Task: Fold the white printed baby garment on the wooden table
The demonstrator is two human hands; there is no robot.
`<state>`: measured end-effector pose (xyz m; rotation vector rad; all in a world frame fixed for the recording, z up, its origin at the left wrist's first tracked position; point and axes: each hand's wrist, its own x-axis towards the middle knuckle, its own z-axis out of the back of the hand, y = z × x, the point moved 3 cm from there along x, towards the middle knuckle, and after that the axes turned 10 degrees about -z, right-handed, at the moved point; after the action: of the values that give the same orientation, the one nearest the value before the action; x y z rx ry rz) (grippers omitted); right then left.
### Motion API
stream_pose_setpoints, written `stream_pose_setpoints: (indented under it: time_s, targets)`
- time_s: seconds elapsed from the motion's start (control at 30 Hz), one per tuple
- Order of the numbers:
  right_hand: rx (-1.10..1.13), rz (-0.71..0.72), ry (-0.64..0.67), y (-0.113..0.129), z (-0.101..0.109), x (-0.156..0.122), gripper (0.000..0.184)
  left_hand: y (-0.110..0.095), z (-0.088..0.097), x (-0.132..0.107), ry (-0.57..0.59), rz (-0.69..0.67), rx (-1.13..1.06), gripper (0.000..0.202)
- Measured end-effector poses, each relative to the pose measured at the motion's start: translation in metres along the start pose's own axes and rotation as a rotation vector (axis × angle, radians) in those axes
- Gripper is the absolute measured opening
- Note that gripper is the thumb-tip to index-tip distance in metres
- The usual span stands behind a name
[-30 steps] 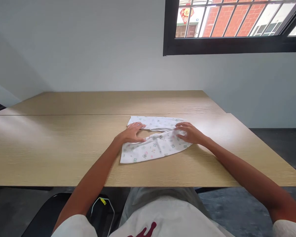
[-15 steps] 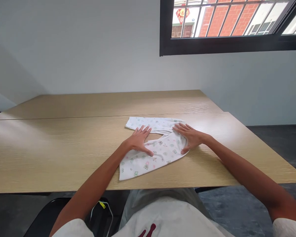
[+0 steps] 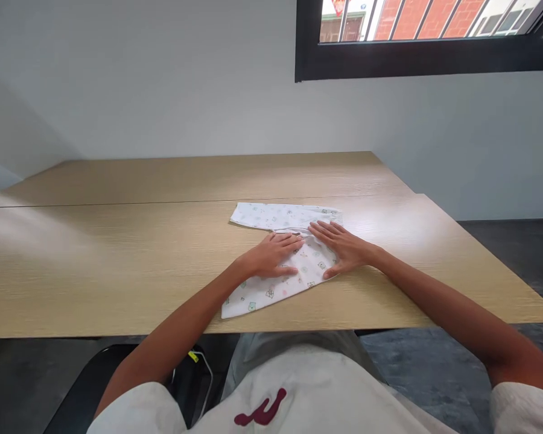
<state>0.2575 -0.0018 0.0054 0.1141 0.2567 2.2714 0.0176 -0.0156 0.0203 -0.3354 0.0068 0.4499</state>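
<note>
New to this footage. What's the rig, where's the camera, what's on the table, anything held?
No machine here: these are a person's two bare hands. The camera is worn on the head, looking forward and down, so the person's own arms reach in from the bottom of the picture. On the pale wooden table lies a white printed garment, seemingly small trousers, its two legs pointing left. The left hand and right hand both rest on it palm down, fingers extended. Neither appears to grip or lift it.
</note>
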Motion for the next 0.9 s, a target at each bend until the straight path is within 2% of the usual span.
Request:
stream_pose_setpoints:
  time_s: [0.2,0.3,0.37,0.47,0.53,0.63,0.77,0.83,0.9]
  targets:
    - [-0.005,0.000,0.044,-0.011,0.000,-0.003,0.141,-0.001,0.003,-0.005,0.054,0.061,-0.041,0.101]
    - [0.019,0.022,0.046,-0.015,0.002,-0.003,0.143,-0.001,0.004,-0.006,0.042,0.054,-0.032,0.111]
    - [0.038,0.026,0.051,-0.018,0.004,-0.002,0.135,0.000,0.002,-0.006,0.027,0.032,-0.017,0.115]
    - [0.062,-0.031,0.050,-0.023,0.003,0.000,0.108,0.002,-0.001,-0.004,0.023,0.003,-0.001,0.122]
    - [0.045,-0.075,0.014,-0.024,0.002,0.001,0.098,0.003,-0.004,-0.003,0.034,-0.003,0.005,0.129]
    - [-0.027,-0.074,-0.028,-0.025,0.000,0.001,0.102,0.005,-0.007,-0.002,0.058,0.003,0.013,0.136]
    - [-0.078,-0.073,0.015,-0.032,0.002,-0.001,0.112,0.012,-0.004,-0.008,0.104,0.039,-0.005,0.138]
    - [-0.083,-0.096,0.037,-0.035,0.006,-0.002,0.114,0.018,0.002,-0.014,0.122,0.074,-0.020,0.135]
    - [-0.077,-0.097,0.025,-0.034,0.012,-0.003,0.114,0.021,0.009,-0.020,0.099,0.095,-0.016,0.123]
